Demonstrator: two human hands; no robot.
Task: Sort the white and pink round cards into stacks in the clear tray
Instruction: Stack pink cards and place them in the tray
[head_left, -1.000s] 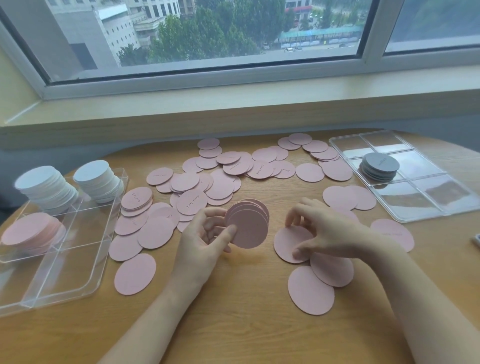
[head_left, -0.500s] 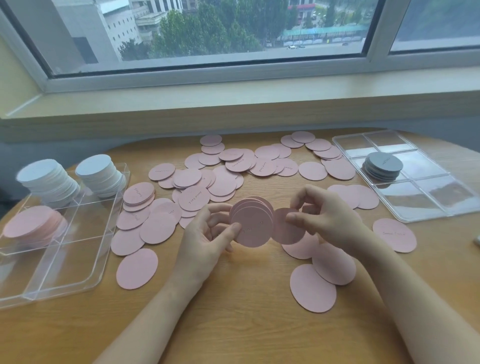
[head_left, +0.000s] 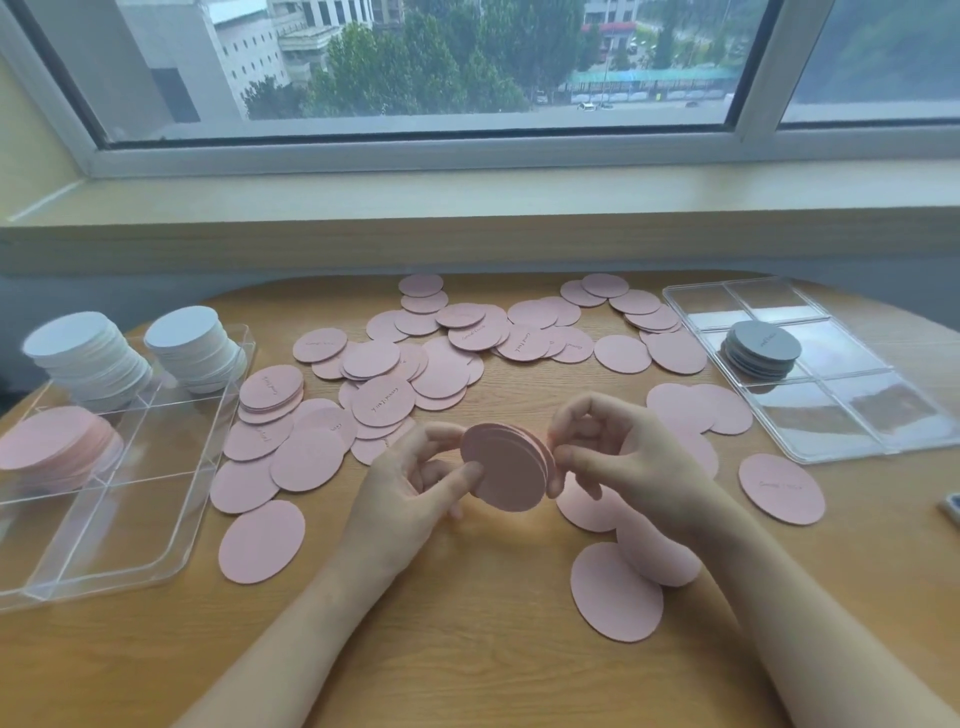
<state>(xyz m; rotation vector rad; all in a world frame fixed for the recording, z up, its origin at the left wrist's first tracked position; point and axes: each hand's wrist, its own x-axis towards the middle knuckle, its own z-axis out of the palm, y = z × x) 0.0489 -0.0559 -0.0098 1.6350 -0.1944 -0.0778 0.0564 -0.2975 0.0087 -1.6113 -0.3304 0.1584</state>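
Note:
My left hand (head_left: 415, 488) grips a small stack of pink round cards (head_left: 506, 467) upright above the table's middle. My right hand (head_left: 623, 457) pinches the right edge of that same stack. Many loose pink cards (head_left: 410, 364) lie spread over the table. The clear tray (head_left: 156, 530) at the left holds two white card stacks (head_left: 88, 358) (head_left: 195, 345) at its back and a pink stack (head_left: 57, 447) in its left middle compartment.
A second clear tray (head_left: 852, 415) at the right holds a stack of grey cards (head_left: 761, 348). Loose pink cards (head_left: 618, 592) lie under my right forearm, another (head_left: 782, 488) by the right tray. A window sill runs behind the wooden table.
My right hand lifted a pink card from the table, carried it left and set it against the stack in my left hand.

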